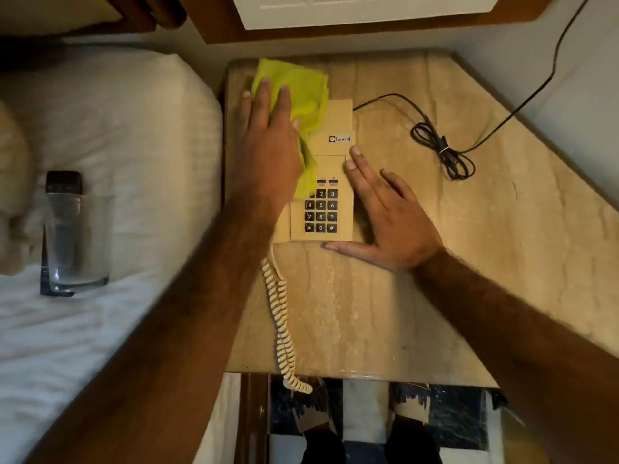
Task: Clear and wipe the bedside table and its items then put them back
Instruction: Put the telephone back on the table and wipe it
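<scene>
The bed (100,135) with white sheets fills the left side. Just beside it is the tan stone desk (469,262). A tan phone (330,182) sits on the desk near its left edge. The left hand (268,145) lies flat with its fingers spread and presses a yellow cloth (301,85) down on the left part of the phone and the desk's back corner. The right hand (385,216) is open and flat on the desk, touching the phone's right side and front edge. A curly cord (283,316) runs from the phone over the desk's front edge. A black wire (438,145) lies looped on the desk to the right. A clear glass (78,239) stands on the bed, with a dark remote (63,182) just behind it.
</scene>
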Tool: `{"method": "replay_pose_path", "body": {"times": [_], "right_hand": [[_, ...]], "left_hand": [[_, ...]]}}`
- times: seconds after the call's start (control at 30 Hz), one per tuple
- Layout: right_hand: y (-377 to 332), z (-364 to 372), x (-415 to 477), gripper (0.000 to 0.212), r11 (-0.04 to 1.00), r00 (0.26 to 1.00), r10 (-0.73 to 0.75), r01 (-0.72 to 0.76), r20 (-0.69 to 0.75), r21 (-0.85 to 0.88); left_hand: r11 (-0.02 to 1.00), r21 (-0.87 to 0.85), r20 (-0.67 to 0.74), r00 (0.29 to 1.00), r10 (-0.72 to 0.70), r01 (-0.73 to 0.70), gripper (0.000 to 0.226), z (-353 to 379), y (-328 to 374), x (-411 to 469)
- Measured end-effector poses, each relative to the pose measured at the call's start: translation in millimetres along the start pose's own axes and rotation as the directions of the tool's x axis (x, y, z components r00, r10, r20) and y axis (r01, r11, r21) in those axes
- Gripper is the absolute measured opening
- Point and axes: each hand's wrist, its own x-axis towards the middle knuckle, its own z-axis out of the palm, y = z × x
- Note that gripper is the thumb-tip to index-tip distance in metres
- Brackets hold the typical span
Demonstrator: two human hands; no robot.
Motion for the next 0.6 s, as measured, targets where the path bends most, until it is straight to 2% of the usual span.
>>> {"method": "replay_pose_path", "body": {"times": [0.1,0.17,0.27,0.4,0.53,0.6], "right_hand": [[2.5,2.7,-1.2,0.126,1.000,1.000,0.006,-0.006,-0.011,-0.013],[3.6,4.8,-1.7,0.126,1.000,1.000,0.002,-0.002,-0.021,-0.020],[5.4,6.0,-1.6,0.126,1.000,1.000,0.000,0.000,-0.015,-0.023],[6.9,5.6,-3.3,0.124,1.000,1.000,-0.003,0.003,-0.025,-0.026],[5.8,4.8,-3.5,0.124,1.000,1.000,-0.005,0.005,-0.027,-0.006],[4.8,3.1,-3.8,0.124,1.000,1.000,-0.011,0.011,-0.018,0.012]], "left_hand": [[0.992,-0.112,0.013,0.999,-0.050,0.052,0.050,0.8,-4.2,29.2],[0.987,-0.157,-0.066,0.996,-0.054,0.043,0.050,4.5,-8.3,15.8],[0.984,-0.168,-0.148,0.986,-0.081,0.055,0.051,9.5,-7.6,-51.4],[0.984,-0.162,-0.059,0.994,-0.091,0.080,0.048,4.0,4.4,-156.3],[0.892,-0.372,-0.099,0.945,-0.311,0.255,0.043,-21.8,27.7,-165.5],[0.880,-0.404,-0.129,0.936,-0.327,0.251,0.042,-32.3,49.8,-129.6]]}}
